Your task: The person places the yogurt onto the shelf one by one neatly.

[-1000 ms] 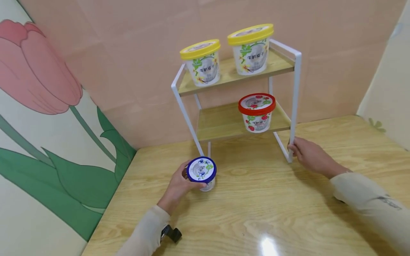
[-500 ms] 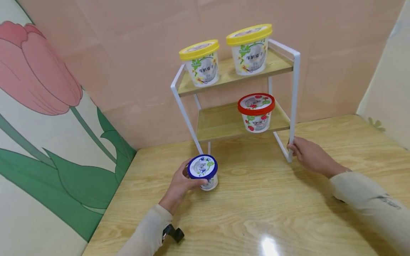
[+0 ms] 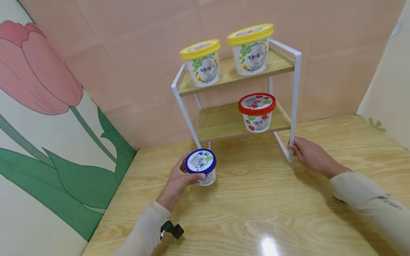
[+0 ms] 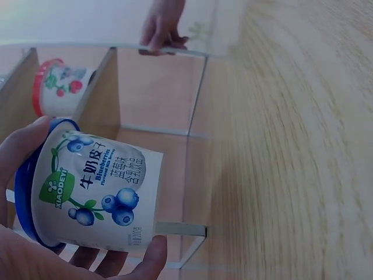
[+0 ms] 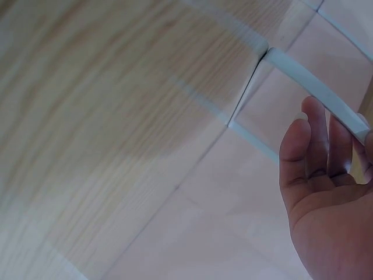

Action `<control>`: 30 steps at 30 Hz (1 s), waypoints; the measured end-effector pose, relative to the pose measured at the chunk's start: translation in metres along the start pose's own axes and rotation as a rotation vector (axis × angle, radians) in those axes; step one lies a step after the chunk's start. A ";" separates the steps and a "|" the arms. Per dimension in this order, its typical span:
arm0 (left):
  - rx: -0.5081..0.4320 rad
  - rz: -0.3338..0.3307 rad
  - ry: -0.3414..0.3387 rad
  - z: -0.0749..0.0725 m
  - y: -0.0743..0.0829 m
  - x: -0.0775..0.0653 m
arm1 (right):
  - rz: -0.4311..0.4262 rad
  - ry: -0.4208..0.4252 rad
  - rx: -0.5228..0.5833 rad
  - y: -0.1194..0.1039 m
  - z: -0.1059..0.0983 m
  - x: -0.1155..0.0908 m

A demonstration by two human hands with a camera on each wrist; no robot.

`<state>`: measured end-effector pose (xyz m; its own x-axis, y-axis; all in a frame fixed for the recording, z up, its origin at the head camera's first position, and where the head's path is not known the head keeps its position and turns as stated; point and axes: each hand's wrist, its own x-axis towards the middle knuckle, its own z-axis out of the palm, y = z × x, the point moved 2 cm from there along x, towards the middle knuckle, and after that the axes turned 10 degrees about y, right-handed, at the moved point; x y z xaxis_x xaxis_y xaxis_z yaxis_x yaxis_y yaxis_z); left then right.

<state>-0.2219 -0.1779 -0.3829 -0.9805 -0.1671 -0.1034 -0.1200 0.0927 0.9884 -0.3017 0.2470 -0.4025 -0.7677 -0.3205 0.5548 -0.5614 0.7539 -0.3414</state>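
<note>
A white ice-cream-style cup with a blue lid and printed blueberries (image 4: 99, 192) is held in my left hand (image 3: 176, 179), its thumb along the near side, beside the rack's front left leg. In the left wrist view the cup's base appears to be off the tabletop. My right hand (image 3: 312, 156) grips the lower front right leg of a two-tier shelf rack (image 3: 295, 103) with white metal legs; in the right wrist view its fingers lie around that leg (image 5: 315, 87). On the lower shelf, toward the right, stands a red-lidded cup with strawberries (image 3: 257, 115).
Two yellow-lidded cups, the left one (image 3: 203, 64) and the right one (image 3: 251, 51), stand on the upper shelf. The wooden table (image 3: 243, 206) runs back to a pink wall (image 3: 128, 71). A tulip mural (image 3: 41, 71) covers the left wall.
My left hand has raised the blue-lidded cup a little, and it sits slightly higher in the head view. My right hand stays on the rack leg, and the other cups have not moved.
</note>
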 end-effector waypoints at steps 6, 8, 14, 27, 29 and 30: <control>-0.027 -0.002 0.003 0.003 0.004 0.002 | 0.004 0.000 0.019 0.001 0.000 0.000; -0.034 0.000 0.006 0.004 0.007 0.001 | 0.007 -0.004 0.016 0.002 0.000 0.001; -0.030 0.020 -0.001 0.007 0.016 0.001 | 0.004 0.005 -0.005 0.001 0.001 0.002; -0.016 0.060 0.003 0.018 0.027 0.000 | -0.001 0.005 -0.001 0.003 0.002 0.001; -0.007 0.068 0.016 0.019 0.028 -0.001 | -0.008 0.010 -0.012 0.004 0.003 0.001; 0.002 0.072 0.024 0.020 0.029 -0.002 | -0.007 0.008 -0.015 0.004 0.003 0.000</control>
<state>-0.2269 -0.1552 -0.3561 -0.9826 -0.1832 -0.0297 -0.0500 0.1073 0.9930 -0.3051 0.2483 -0.4058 -0.7612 -0.3212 0.5634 -0.5621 0.7601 -0.3260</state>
